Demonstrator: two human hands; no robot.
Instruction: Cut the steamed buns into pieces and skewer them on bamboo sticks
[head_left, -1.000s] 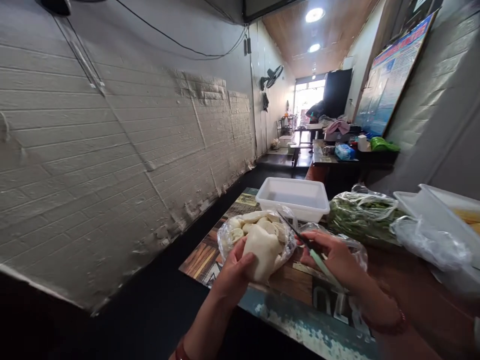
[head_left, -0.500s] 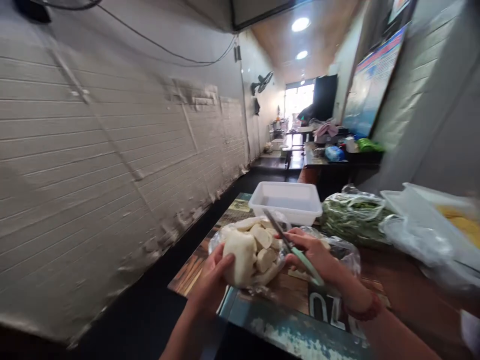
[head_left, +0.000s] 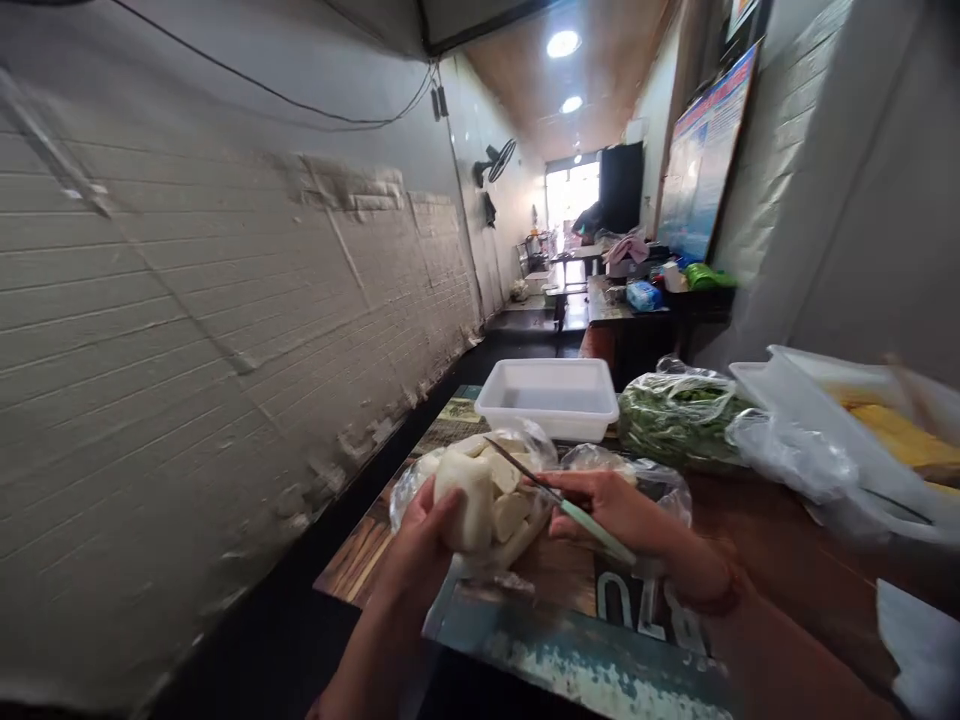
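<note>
My left hand (head_left: 421, 535) grips a thick peeled white root vegetable (head_left: 466, 497), thumb lying across its near side. Just behind and right of it, more pale chunks (head_left: 510, 516) sit in an opened clear plastic bag (head_left: 535, 440) on the table. In my right hand (head_left: 619, 508) is a knife (head_left: 592, 527) with a light green handle. Its narrow blade points up and left over the chunks, the tip near the top of the held vegetable. Whether the blade touches anything I cannot tell.
Behind the bag stands a white plastic tub (head_left: 547, 415). Bagged green leaves (head_left: 679, 420) and a translucent bin with yellow contents (head_left: 900, 425) are to the right. The patterned table (head_left: 570, 575) ends at its near edge. A person (head_left: 589, 220) is far back.
The held vegetable has turned slightly. The knife has tilted flatter, its tip lower and nearer the vegetable. The whole view has shifted, moving the surroundings left.
</note>
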